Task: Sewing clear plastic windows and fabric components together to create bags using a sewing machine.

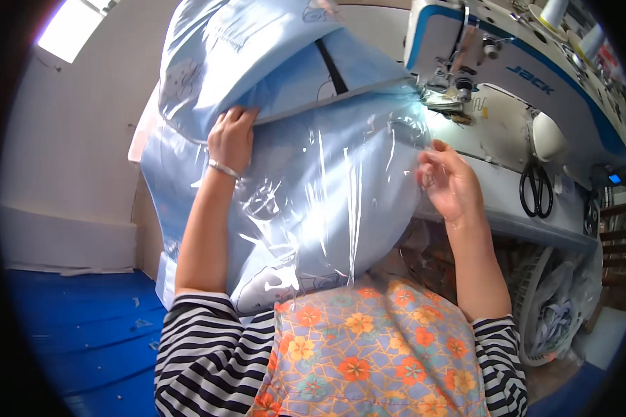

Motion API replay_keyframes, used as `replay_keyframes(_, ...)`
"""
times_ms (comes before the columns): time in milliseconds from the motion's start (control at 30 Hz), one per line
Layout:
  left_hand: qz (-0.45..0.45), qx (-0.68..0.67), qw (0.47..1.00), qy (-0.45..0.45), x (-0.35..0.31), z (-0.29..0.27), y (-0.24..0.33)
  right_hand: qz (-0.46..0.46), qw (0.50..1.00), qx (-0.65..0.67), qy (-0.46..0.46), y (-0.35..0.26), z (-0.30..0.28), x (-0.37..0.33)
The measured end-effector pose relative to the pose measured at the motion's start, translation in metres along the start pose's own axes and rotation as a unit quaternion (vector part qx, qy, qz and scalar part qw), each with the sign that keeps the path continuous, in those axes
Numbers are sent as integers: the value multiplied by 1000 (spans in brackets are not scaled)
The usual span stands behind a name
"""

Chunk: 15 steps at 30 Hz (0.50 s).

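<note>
1 marking is legible: blue capital lettering (531,79) on the white, blue-trimmed, curved sewing-machine arm (504,78). The small rectangular blue-lit display (614,178) at right is unreadable. Pale printed marks on the glossy light-blue sheet (302,160) cannot be resolved.

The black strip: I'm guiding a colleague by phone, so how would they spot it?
Start at the sewing machine, upper right. Follow the light-blue material leftward; above and right of the left hand lies a short, slanting strip. Its solid black stands out from the faint printed outlines.
</note>
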<state>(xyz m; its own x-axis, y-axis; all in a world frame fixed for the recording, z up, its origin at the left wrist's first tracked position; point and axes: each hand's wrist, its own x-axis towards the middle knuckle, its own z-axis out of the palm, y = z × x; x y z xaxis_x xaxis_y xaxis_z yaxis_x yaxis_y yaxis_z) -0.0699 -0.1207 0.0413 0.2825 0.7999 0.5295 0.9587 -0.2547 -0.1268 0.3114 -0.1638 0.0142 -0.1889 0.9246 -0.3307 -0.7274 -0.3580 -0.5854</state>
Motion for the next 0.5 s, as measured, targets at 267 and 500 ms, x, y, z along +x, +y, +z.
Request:
replay_keyframes(267,29,1,999,-29,27,-6,-34,-119,930,-347,21,-4,10,-40)
replay_keyframes(500,236,-309,861,-328,9,-114,48,-110,947,-301,-10,-3,13,-37)
